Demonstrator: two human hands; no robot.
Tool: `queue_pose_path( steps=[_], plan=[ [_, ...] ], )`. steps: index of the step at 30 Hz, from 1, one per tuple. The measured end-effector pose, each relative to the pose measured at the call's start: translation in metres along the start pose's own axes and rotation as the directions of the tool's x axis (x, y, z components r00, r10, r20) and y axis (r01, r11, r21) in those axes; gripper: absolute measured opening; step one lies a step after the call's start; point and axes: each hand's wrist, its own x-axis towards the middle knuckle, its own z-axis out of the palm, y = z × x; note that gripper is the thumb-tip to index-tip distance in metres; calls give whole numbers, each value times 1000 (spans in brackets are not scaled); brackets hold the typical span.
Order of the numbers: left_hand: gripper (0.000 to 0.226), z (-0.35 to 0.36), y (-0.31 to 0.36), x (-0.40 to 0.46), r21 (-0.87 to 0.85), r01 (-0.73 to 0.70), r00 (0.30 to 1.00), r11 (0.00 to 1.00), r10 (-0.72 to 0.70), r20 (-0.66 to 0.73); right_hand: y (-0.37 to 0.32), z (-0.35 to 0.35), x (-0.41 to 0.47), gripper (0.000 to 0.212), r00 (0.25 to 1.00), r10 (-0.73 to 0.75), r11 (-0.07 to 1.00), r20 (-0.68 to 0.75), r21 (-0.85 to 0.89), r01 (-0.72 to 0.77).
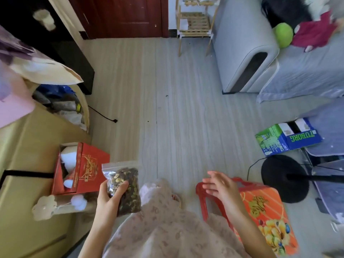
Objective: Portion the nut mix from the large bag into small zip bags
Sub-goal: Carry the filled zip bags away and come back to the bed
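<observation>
Left hand (109, 194) grips the full nut bag (123, 187) beside the lap, right hand (219, 185) hovers loose and empty, so we're at setup, small bags needed next
</observation>
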Motion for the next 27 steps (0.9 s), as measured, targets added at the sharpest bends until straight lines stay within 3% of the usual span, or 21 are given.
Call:
queue_pose_path(
  steps=[4,9,22,27],
  plan=[
    [22,26,23,56,-43,57,996,997,-60,-59,-45,12,62,13,1000,13,1000,-12,-19,-13],
    [23,61,78,156,9,36,997,999,-35,-72,-113,32,153,14,998,6,999,-57,-35,-8],
    [29,222,300,367,179,-117,969,977,73,234,-290,82,334,13,990,7,1000,-142,18,-5],
    [29,285,356,426,163,-122,961,979,75,268,-357,95,412,13,990,19,1000,-143,16,-17]
  ],
)
